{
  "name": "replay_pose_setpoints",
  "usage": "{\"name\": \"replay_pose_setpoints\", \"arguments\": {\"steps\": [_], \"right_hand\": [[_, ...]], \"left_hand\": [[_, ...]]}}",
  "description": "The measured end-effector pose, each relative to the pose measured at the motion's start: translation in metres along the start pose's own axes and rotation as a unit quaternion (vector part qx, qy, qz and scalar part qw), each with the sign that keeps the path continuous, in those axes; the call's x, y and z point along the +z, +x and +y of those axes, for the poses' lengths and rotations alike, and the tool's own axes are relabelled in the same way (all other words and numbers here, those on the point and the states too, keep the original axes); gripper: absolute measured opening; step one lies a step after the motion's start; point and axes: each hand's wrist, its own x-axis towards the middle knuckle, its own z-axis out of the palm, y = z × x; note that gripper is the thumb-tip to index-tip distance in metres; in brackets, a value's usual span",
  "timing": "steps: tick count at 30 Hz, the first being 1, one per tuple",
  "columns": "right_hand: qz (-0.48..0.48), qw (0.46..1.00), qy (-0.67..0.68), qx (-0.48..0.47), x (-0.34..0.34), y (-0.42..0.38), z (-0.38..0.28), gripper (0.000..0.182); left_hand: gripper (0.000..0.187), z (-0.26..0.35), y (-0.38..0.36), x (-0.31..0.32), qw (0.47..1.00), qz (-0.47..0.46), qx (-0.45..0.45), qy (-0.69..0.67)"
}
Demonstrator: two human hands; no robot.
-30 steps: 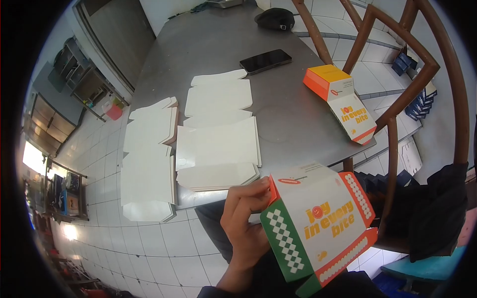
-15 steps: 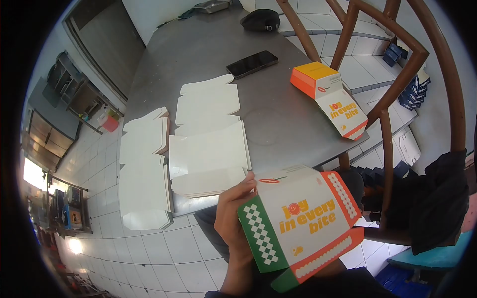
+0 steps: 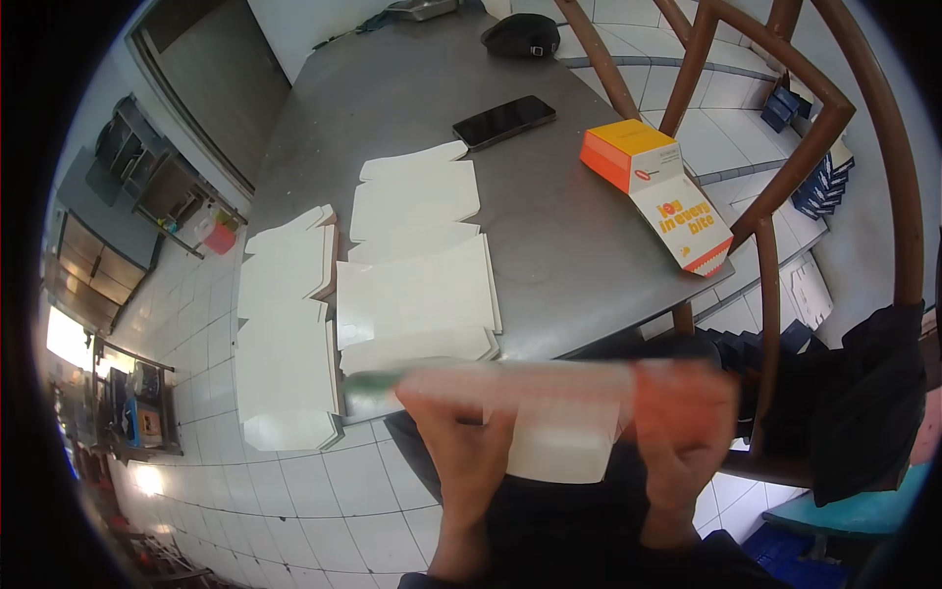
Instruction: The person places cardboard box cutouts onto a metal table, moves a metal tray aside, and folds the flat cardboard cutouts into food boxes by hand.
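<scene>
A partly folded cardboard food box (image 3: 561,440) is held over my lap, motion-blurred, with a plain white panel hanging below. My left hand (image 3: 459,432) grips its left part, fingers closed against the board near a green flap. On the right, my right hand (image 3: 679,461) is closed on the blurred orange end; its fingers are partly hidden. In front of me on the table lie two stacks of flat white box blanks, a left stack (image 3: 285,363) and a right stack (image 3: 417,294). Toward the right edge rests a folded box (image 3: 628,157) with its printed lid open.
The grey metal table (image 3: 579,255) also bears a black phone (image 3: 504,122), a black cap (image 3: 520,36) and a metal tray (image 3: 424,9) at the far end. A brown chair frame (image 3: 765,265) stands close on the right, with dark cloth (image 3: 863,402) over it.
The box has been tipped from printed face up to nearly edge-on, showing its white inside. My right hand has come into view from behind it, at the right end.
</scene>
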Motion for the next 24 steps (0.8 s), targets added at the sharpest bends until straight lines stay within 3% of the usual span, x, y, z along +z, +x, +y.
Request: {"name": "replay_pose_setpoints", "arguments": {"steps": [1,3,4,7,8,11,13,16,17,19,22,24], "right_hand": [[0.002,1.000,-0.008,0.017,-0.003,0.005,0.001,0.076],[0.001,0.997,-0.026,0.068,-0.006,0.016,0.003,0.079],[0.003,0.993,-0.038,0.116,-0.004,0.020,0.004,0.075],[-0.018,0.979,-0.080,0.189,-0.001,0.012,0.015,0.064],[-0.066,0.975,-0.163,0.134,-0.002,0.015,0.018,0.059],[-0.117,0.957,-0.169,0.207,0.005,0.026,0.000,0.062],[-0.130,0.967,-0.128,0.179,0.010,0.032,0.002,0.064],[-0.125,0.981,-0.051,0.137,0.014,0.030,0.015,0.061],[-0.119,0.982,-0.008,0.144,0.015,0.028,0.017,0.060],[-0.104,0.974,0.091,0.179,0.016,0.024,0.018,0.057],[-0.081,0.891,0.278,0.350,0.011,0.010,0.018,0.059],[-0.100,0.848,0.347,0.388,0.008,0.006,0.020,0.060]], "left_hand": [[0.065,0.016,0.011,-0.001,1.000,0.012,0.006,0.010],[0.065,0.032,0.007,0.005,0.973,-0.053,-0.160,-0.161],[0.072,0.031,0.002,0.008,0.976,-0.071,-0.149,-0.144],[0.072,0.033,0.003,0.002,0.984,-0.142,-0.106,-0.017],[0.065,0.034,0.005,0.000,0.988,-0.135,-0.070,0.035],[0.047,0.039,0.014,-0.008,0.979,-0.135,0.009,0.153],[0.036,0.043,0.019,-0.013,0.970,-0.167,0.023,0.175],[0.030,0.032,0.029,-0.011,0.989,-0.142,-0.001,0.033],[0.025,0.028,0.031,-0.008,0.986,-0.135,-0.045,-0.083],[0.017,0.021,0.032,-0.004,0.947,-0.133,-0.123,-0.265],[0.015,0.015,0.034,-0.010,0.891,-0.174,-0.202,-0.367],[0.016,0.024,0.036,-0.005,0.880,-0.129,-0.237,-0.390]]}}
